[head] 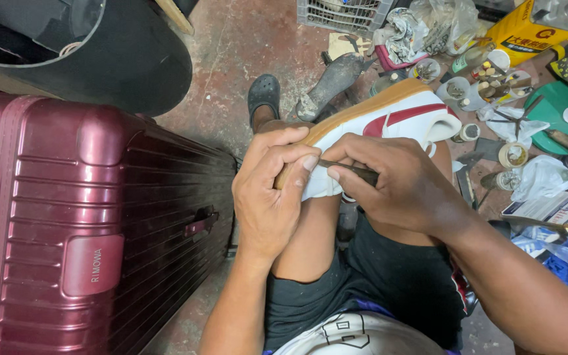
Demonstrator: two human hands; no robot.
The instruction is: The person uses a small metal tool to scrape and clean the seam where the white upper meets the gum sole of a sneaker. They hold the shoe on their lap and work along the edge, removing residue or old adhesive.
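Sneaker [389,118] lies sole-left, toe toward the hands [336,184].

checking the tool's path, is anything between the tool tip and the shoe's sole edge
Nothing visible. The right hand holds the thin dark tool with its tip at the white sneaker, by the left hand thumb gripping the toe end.

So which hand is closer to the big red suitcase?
The left hand. It grips the toe of the white shoe, on the side of the suitcase. The right hand holds a thin tool farther from it.
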